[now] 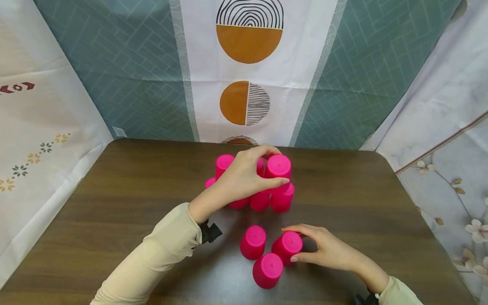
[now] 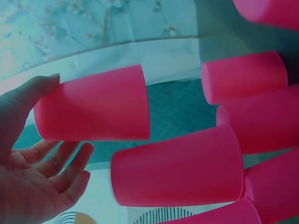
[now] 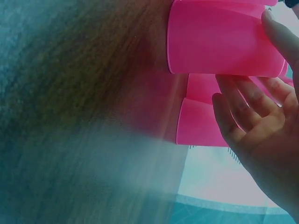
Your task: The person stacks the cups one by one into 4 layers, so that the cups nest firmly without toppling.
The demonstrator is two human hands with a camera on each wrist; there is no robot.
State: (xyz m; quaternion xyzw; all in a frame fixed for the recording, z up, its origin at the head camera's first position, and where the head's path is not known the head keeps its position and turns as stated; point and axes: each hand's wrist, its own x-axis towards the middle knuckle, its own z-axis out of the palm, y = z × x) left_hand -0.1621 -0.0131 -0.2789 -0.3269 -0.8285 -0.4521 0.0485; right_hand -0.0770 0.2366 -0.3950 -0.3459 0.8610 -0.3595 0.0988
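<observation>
My left hand (image 1: pixel 245 173) holds an upside-down pink cup (image 1: pixel 278 165) between thumb and fingers, at the right end of a cluster of cups. In the left wrist view this held cup (image 2: pixel 93 105) hangs apart from the neighbouring upper cup (image 2: pixel 177 168). Lower cups, such as the front right one (image 1: pixel 281 201), stand mouth down beneath; my hand and arm hide part of the cluster. Nearer me, my right hand (image 1: pixel 328 250) grips another upside-down pink cup (image 1: pixel 287 247) by its sides. Two more cups, one at left (image 1: pixel 253 242) and one in front (image 1: pixel 268 271), stand beside it.
The brown wooden table (image 1: pixel 152 169) has rounded far corners. A patterned cloth (image 1: pixel 145 84) hangs behind its far edge, and pale floral cloths hang at both sides. A black wrist camera (image 1: pixel 211 232) sits on the left wrist.
</observation>
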